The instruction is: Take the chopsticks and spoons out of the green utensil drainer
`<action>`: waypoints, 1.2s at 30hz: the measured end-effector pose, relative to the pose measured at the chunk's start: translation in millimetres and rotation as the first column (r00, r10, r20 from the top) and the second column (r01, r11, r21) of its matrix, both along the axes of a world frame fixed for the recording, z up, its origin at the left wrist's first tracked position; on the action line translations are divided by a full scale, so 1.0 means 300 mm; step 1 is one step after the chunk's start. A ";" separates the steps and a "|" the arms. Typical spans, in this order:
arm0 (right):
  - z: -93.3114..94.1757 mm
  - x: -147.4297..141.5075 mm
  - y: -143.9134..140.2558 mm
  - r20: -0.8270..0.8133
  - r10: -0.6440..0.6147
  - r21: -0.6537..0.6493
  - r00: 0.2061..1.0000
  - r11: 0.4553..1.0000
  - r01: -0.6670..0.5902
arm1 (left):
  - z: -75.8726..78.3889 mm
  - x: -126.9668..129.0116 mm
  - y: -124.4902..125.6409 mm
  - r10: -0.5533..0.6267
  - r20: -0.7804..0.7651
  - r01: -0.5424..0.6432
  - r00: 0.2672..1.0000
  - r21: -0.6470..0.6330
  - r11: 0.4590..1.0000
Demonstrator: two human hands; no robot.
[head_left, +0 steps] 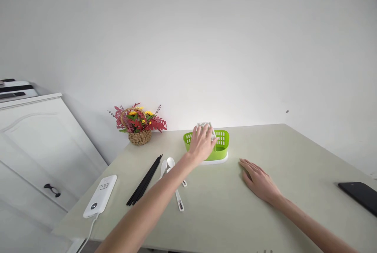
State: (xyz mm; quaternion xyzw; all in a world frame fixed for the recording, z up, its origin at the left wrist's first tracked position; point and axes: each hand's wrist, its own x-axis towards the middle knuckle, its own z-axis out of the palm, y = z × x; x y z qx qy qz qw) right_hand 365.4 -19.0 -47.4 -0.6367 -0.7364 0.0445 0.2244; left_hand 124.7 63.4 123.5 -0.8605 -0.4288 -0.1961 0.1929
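Observation:
My left hand [202,145] reaches over a green slotted basket [222,153] that stands on a white base [216,162]. Its fingers and thumb are on a white slotted piece [209,124] at the basket's back, and they hide most of that piece. To the right of the basket, my right hand [257,180] lies flat on the table, fingers stretched out and holding nothing. Left of the basket are several white spoons [171,162], partly covered by my left forearm. Beside them lies a bundle of black chopsticks [145,180].
A wicker basket of artificial flowers [140,137] stands at the table's back left. Near the left edge lies a white power bank [100,196] with a cable. A black phone [359,195] is at the far right. A white cabinet [38,143] adjoins the left side; the wall is behind.

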 end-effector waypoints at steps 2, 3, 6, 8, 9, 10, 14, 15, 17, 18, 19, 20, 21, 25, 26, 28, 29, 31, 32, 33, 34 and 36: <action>0.001 0.000 -0.001 -0.009 -0.001 0.000 1.000 1.000 0.001 | 0.035 -0.072 0.052 0.065 -0.040 -0.068 0.997 -0.070 0.995; 0.001 0.000 -0.001 -0.014 0.001 -0.001 1.000 1.000 -0.001 | 0.053 -0.112 0.079 0.102 -0.062 -0.109 0.993 -0.117 0.987; 0.002 0.000 0.000 -0.027 0.006 -0.009 1.000 1.000 -0.006 | 0.099 -0.237 0.148 0.173 -0.100 -0.189 0.980 -0.176 0.966; 0.002 0.000 0.000 -0.032 0.002 -0.014 0.999 1.000 -0.003 | 0.118 -0.317 0.178 0.202 -0.109 -0.219 0.973 -0.183 0.959; 0.003 0.000 0.001 -0.034 0.000 -0.017 0.999 1.000 0.000 | 0.124 -0.355 0.187 0.219 -0.110 -0.236 0.970 -0.183 0.954; 0.003 0.000 0.001 -0.035 -0.002 -0.018 0.999 1.000 0.002 | 0.128 -0.392 0.192 0.239 -0.109 -0.256 0.965 -0.182 0.949; 0.006 -0.003 0.001 -0.038 -0.003 -0.018 0.999 1.000 0.002 | 0.127 -0.522 0.184 0.307 -0.096 -0.319 0.947 -0.164 0.933; 0.006 -0.004 0.002 -0.039 -0.002 -0.017 0.999 1.000 0.002 | 0.125 -0.549 0.179 0.318 -0.094 -0.330 0.943 -0.160 0.930; 0.007 -0.006 0.002 -0.040 -0.002 -0.016 0.999 1.000 0.001 | 0.121 -0.593 0.173 0.331 -0.095 -0.342 0.939 -0.156 0.927; 0.008 -0.007 0.003 -0.041 -0.002 -0.015 0.999 1.000 0.001 | 0.121 -0.610 0.171 0.333 -0.096 -0.345 0.938 -0.156 0.926; 0.008 -0.008 0.004 -0.043 -0.002 -0.014 0.999 1.000 0.001 | 0.121 -0.624 0.171 0.334 -0.098 -0.346 0.937 -0.157 0.925; 0.008 -0.008 0.004 -0.045 -0.002 -0.013 0.999 1.000 0.001 | 0.123 -0.634 0.170 0.335 -0.100 -0.347 0.937 -0.159 0.924; 0.008 -0.008 0.005 -0.047 -0.001 -0.011 0.999 1.000 0.000 | 0.125 -0.642 0.169 0.335 -0.100 -0.347 0.937 -0.161 0.924; 0.008 -0.009 0.005 -0.056 0.004 0.000 0.998 1.000 -0.004 | 0.122 -0.636 0.134 0.303 -0.045 -0.306 0.952 -0.130 0.943; 0.008 -0.009 0.005 -0.057 0.005 0.002 0.998 1.000 -0.005 | 0.112 -0.623 0.110 0.284 0.000 -0.283 0.959 -0.094 0.954; 0.006 -0.009 0.005 -0.056 0.005 0.005 0.998 1.000 -0.005 | 0.075 -0.581 0.037 0.229 0.138 -0.233 0.964 0.011 0.972; 0.004 -0.009 0.005 -0.056 0.006 0.007 0.998 1.000 -0.006 | 0.047 -0.551 -0.011 0.194 0.240 -0.217 0.951 0.070 0.974; 0.001 -0.008 0.005 -0.053 0.008 0.011 0.999 1.000 -0.007 | -0.024 -0.479 -0.127 0.109 0.402 -0.168 0.909 0.114 0.979; -0.001 -0.007 0.004 -0.051 0.007 0.011 0.999 1.000 -0.006 | -0.065 -0.440 -0.190 0.070 0.440 -0.128 0.895 0.105 0.986; -0.002 -0.006 0.004 -0.049 0.005 0.009 0.999 1.000 -0.005 | -0.107 -0.403 -0.253 0.052 0.467 -0.099 0.883 0.077 0.992; -0.004 -0.005 0.003 -0.046 0.003 0.006 0.999 1.000 -0.003 | -0.150 -0.369 -0.314 0.057 0.475 -0.081 0.878 0.030 0.996; -0.008 -0.002 0.002 -0.041 0.000 0.001 0.999 1.000 0.000 | -0.233 -0.320 -0.420 0.085 0.460 -0.067 0.884 -0.056 0.996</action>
